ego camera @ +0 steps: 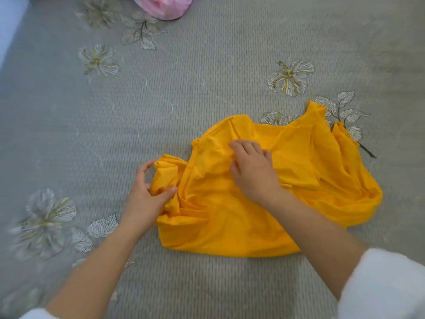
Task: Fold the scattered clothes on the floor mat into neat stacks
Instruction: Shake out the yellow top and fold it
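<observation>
A crumpled yellow garment (287, 203) lies on the grey floor mat (184, 88), right of centre. My left hand (143, 199) grips a bunched fold at the garment's left edge, thumb and fingers curled round the cloth. My right hand (253, 171) rests on top of the garment near its upper middle, fingers bent and pressing into the fabric. Whether it pinches the cloth is not plain. Both forearms reach in from below, with white sleeves at the bottom corners.
A pink garment (163, 5) lies at the mat's far edge, cut off by the top of the view. The mat carries printed flowers (291, 77). A pale strip of floor (9, 26) shows at the upper left.
</observation>
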Available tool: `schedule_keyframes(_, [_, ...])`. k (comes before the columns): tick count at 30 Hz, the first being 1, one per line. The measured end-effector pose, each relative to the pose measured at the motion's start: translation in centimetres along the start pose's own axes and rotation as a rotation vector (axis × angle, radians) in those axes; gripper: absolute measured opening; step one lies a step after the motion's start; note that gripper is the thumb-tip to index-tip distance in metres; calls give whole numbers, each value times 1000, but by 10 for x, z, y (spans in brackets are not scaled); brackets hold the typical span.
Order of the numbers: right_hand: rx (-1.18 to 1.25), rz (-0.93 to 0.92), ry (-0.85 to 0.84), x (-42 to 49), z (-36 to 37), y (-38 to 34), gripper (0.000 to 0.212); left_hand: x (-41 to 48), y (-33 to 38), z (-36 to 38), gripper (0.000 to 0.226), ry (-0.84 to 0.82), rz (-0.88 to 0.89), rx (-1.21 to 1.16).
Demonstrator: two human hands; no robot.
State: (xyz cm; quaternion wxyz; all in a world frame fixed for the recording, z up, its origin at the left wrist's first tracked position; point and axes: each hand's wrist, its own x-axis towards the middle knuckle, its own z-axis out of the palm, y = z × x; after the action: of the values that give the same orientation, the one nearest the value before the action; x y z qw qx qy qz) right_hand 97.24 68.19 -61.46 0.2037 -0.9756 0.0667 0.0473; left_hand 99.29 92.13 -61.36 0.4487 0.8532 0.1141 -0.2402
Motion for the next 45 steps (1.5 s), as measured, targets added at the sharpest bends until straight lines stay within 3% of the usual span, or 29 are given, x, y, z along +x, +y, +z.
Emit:
schedule_keyframes(2, [-56, -72, -57, 28, 9, -16, 53, -8, -8, -9, 62, -54, 90, 56])
schedule_keyframes(4, [-120, -106, -153, 53, 18, -29, 63, -12, -14, -15, 36, -133, 108, 56])
schedule_keyframes(7, [-275, -148, -237, 74, 19, -31, 58, -8, -19, -18, 11, -142, 92, 79])
schedule_keyframes(9, [-351, -256, -262, 78, 17, -37, 44, -5, -26, -31, 13, 72, 31, 127])
schedule_keyframes(11, [-205, -273, -246, 70, 3, -31, 16, -5, -25, -31, 26, 353, 5, 297])
schedule_keyframes(12, [-85, -271, -229, 63, -6, -29, 2, -12, -23, -30, 38, 468, 84, 391])
schedule_keyframes(13, [3, -269, -191, 57, -16, -26, 7, -20, -18, -23, 45, 519, 224, 443])
schedule_keyframes(15, [142, -252, -132, 42, -40, -19, 13, -38, -6, 2, 57, 363, 375, 399])
schedule_keyframes(17, [223, -275, -87, 26, -63, -13, 15, -51, -1, 32, 88, 89, 200, 291])
schedule_keyframes(19, [274, -264, -46, 12, -86, -7, 17, -58, 2, 55, 110, -6, 59, 351])
schedule_keyframes(21, [318, -248, -4, -1, -113, -1, 15, -67, 13, 67, 101, 17, 42, 527])
schedule_keyframes(23, [351, -240, 25, -14, -144, 1, 13, -75, 28, 66, 65, 55, 54, 621])
schedule_keyframes(26, [361, -230, 53, -34, -190, 1, 16, -91, 53, 52, 11, 61, 221, 373])
schedule_keyframes(32, [421, -170, 162, -84, -295, 0, 25, -152, 123, 8, 32, 202, 373, -60])
schedule_keyframes(37, [382, -126, 227, -134, -364, 2, 17, -203, 197, -40, 43, 193, 496, -135])
schedule_keyframes(45, [315, -100, 333, -169, -468, -18, 19, -254, 314, -125, 28, -225, 751, 155])
